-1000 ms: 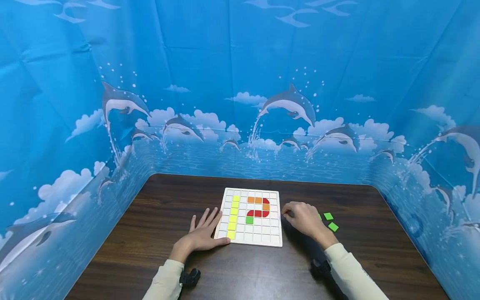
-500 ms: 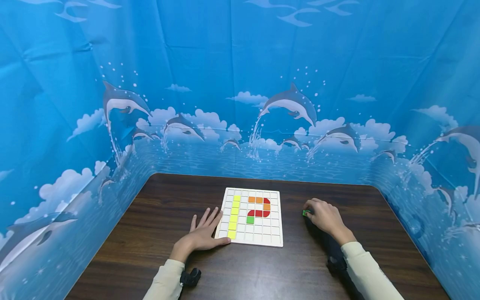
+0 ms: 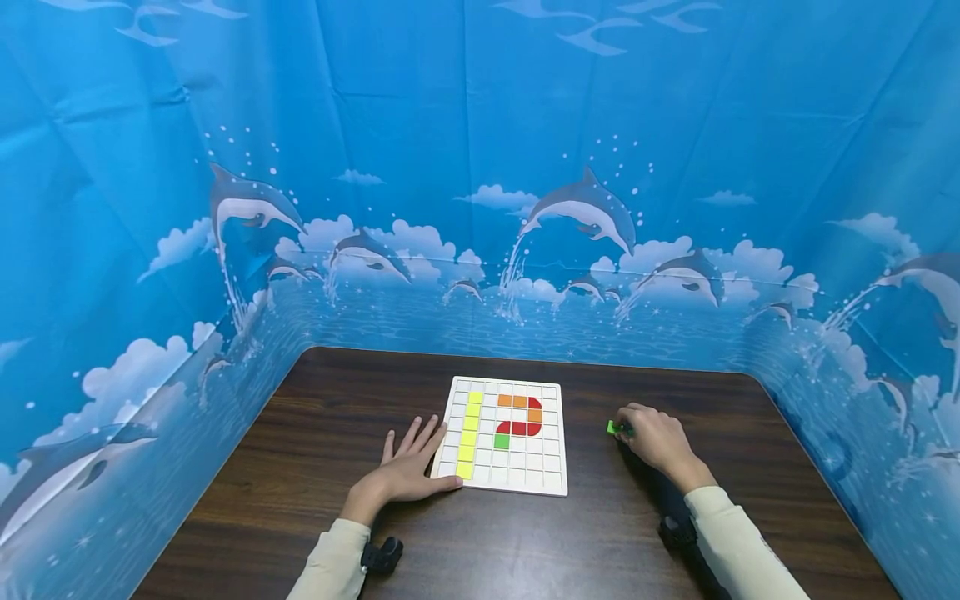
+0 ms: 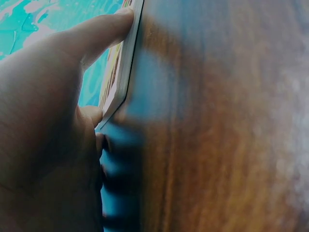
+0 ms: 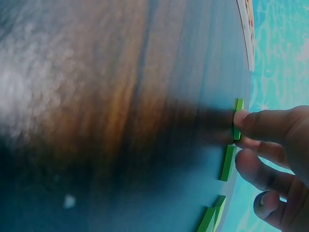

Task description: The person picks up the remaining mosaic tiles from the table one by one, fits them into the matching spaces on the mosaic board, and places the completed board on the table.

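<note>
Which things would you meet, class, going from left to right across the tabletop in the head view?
Left hand, column of yellow tiles, hook of orange and red tiles, pinched green tile, right hand.

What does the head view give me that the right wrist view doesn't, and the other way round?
Only the head view: the left hand at the left edge of the board, and the column of yellow tiles.
Only the right wrist view: more green tiles along the bottom of the picture, hidden behind the hand from above.
Both: the right hand pinching a green tile, the table, and the board, a mere edge strip at the wrist.
</note>
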Tool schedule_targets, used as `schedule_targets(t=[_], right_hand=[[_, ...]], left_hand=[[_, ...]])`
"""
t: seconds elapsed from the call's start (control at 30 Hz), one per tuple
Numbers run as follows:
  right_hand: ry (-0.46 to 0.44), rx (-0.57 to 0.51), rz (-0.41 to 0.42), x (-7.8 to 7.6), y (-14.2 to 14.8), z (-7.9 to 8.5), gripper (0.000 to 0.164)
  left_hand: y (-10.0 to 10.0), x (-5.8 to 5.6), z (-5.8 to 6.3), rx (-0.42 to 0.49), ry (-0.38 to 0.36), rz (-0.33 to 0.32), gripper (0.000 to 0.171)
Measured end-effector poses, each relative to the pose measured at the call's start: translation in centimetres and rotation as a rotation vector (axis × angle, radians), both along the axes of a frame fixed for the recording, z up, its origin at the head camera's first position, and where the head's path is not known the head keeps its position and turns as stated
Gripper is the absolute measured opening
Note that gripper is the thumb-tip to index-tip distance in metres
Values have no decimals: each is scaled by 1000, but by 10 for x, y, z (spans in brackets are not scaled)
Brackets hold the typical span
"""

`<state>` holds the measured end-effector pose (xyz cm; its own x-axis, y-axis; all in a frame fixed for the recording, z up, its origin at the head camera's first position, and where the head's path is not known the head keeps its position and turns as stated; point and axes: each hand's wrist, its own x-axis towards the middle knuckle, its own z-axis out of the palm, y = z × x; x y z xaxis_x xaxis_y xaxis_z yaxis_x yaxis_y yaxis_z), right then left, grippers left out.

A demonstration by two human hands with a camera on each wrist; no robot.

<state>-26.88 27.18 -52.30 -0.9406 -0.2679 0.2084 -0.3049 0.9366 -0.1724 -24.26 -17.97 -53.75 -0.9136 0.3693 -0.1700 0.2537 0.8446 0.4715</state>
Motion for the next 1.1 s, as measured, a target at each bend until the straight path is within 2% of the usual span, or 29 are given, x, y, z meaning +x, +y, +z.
schedule_targets(t=[0.33, 0.47, 0.6, 0.73, 0.83, 0.9, 0.97, 1.1], right_hand=[[21, 31, 16, 2, 0, -1, 10], [30, 38, 16, 2, -1, 0, 8], [30, 37, 16, 3, -3, 1, 6], [35, 36, 17, 4, -4, 1, 6], [39, 37, 20, 5, -6, 2, 6], [43, 34, 25, 7, -7, 2, 7], [48, 29, 35, 8, -9, 3, 8], [59, 20, 51, 10, -14, 5, 8]], left_hand=[[-5, -4, -18, 42, 45, -14, 114], [-6, -7, -23, 22, 54, -7, 116], [-6, -7, -23, 12, 53, 1, 117], [-4, -3, -12, 35, 32, -2, 113], [-3, -1, -7, 50, 32, -9, 111], [-1, 0, -3, 24, 20, -3, 110], [-3, -3, -11, 9, 30, 2, 111], [-2, -5, -12, -17, 10, 15, 114]])
